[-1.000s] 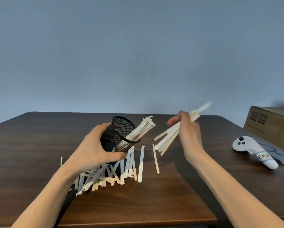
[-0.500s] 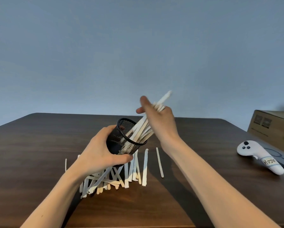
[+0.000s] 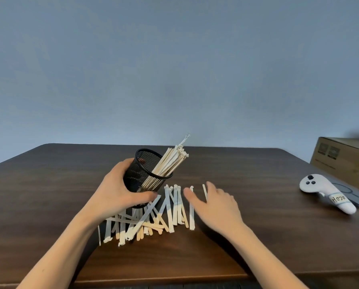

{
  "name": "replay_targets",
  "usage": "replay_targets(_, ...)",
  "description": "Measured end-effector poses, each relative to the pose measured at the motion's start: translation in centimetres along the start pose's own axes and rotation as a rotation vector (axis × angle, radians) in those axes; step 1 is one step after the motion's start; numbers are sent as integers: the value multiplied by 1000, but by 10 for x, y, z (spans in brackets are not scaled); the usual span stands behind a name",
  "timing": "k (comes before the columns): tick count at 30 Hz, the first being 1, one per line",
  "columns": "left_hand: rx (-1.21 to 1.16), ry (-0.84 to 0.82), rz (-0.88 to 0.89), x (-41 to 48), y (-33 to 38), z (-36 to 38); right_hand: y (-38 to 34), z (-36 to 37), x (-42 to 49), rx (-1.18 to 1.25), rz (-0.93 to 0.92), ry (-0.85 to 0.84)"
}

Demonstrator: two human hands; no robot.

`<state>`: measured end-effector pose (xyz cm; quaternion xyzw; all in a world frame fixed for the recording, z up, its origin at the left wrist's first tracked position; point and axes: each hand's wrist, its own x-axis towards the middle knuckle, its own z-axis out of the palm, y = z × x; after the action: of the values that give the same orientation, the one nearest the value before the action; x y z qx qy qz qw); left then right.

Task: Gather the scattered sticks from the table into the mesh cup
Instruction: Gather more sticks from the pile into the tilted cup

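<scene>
On the dark wooden table (image 3: 49,195), your left hand (image 3: 116,190) stays wrapped around the black mesh cup (image 3: 147,174), tipped with its mouth up and to the right. The bundle you carried half a second ago now stands in the cup (image 3: 170,161), long axes slanting up-right. The scattered sticks (image 3: 153,215) lie mostly pointing away from you. Your right hand (image 3: 214,203), emptied, hovers open-fingered over their right edge. A white controller (image 3: 324,190) rests far right.
</scene>
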<state>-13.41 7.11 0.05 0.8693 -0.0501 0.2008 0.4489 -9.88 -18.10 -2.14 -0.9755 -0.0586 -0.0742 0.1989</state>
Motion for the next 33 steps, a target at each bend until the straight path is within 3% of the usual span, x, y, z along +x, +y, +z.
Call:
replay_targets(12, -8, 6, 3, -19, -1, -14, -42, 4, -5, -166, -81, 14)
replay_targets(24, 19, -32, -41, -27, -15, -15, -54, -19, 11, -281, -14, -193)
replay_targets(30, 16, -49, -16, -26, -13, -20, -50, -3, 4, -338, -27, -92)
replay_targets(33, 8, -49, 3, -26, -11, -22, -47, -1, 8, -175, -22, -32)
